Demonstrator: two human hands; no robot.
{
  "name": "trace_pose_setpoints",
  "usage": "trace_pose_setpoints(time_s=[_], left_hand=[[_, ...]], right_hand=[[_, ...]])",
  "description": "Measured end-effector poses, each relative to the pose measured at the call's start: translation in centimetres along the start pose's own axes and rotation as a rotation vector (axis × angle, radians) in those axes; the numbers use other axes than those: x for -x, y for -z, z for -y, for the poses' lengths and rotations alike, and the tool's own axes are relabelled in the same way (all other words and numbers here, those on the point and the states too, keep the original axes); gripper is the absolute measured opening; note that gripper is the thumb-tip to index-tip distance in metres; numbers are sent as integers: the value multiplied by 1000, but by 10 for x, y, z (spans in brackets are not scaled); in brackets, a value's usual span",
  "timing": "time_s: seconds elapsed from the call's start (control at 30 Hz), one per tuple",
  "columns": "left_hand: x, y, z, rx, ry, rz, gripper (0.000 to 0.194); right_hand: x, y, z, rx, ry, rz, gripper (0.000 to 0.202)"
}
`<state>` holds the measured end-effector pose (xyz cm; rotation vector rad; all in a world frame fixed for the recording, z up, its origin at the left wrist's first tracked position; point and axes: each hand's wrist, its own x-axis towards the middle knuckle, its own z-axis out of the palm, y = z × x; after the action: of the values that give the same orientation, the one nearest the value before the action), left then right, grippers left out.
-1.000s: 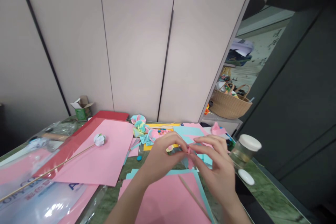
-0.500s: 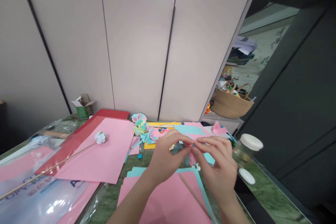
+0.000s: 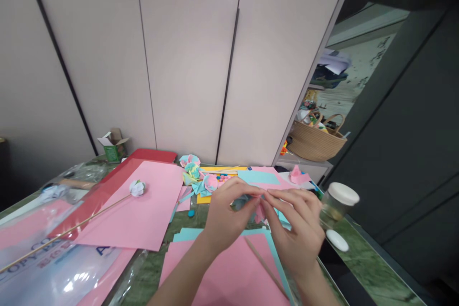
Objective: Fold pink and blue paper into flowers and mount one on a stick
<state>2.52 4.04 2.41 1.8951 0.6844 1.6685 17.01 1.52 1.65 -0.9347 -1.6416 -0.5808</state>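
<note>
My left hand (image 3: pixel 229 210) pinches a small piece of pink paper (image 3: pixel 259 213) between thumb and index finger. From the other side, my right hand (image 3: pixel 297 220) has its thumb and fingertips on the same paper, and the two hands' fingertips meet. Much of the paper is hidden behind my fingers. Below my hands lies a stack of pink sheets (image 3: pixel 229 267) over light blue ones, with a thin wooden stick (image 3: pixel 265 265) on top. Pink and blue paper flowers (image 3: pixel 210 183) sit just beyond my left hand.
A white paper flower (image 3: pixel 137 188) on a long stick rests on a large pink sheet (image 3: pixel 143 220) at the left. To the right stand a lidded jar (image 3: pixel 339 203) and a white oval object (image 3: pixel 337 240). Cabinet doors (image 3: pixel 186 67) rise behind the table; a woven basket (image 3: pixel 317 141) sits on a shelf.
My right hand's fingers have shifted slightly and drawn closer round the pink paper. The paper has tilted a little toward the left. Everything else on the table stays put.
</note>
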Motion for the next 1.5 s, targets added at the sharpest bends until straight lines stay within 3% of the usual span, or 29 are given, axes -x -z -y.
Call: trace_pose_setpoints(time_s=[0.2, 0.83, 1.13, 1.3, 1.5], left_hand=[[1, -1, -2, -24, 2, -22, 11], [0, 0, -2, -27, -46, -41, 4], [-4, 6, 1, -51, -136, 30, 10], [-5, 10, 3, -103, -287, 178, 17], [-8, 12, 3, -173, -409, 216, 20]], right_hand=[[-3, -3, 7, 15, 17, -115, 18], [-5, -2, 8, 67, 32, -162, 12], [-12, 8, -8, -7, 150, 12, 15], [-16, 17, -16, -65, 226, 125, 10], [-13, 21, -22, -39, 260, 184, 14]])
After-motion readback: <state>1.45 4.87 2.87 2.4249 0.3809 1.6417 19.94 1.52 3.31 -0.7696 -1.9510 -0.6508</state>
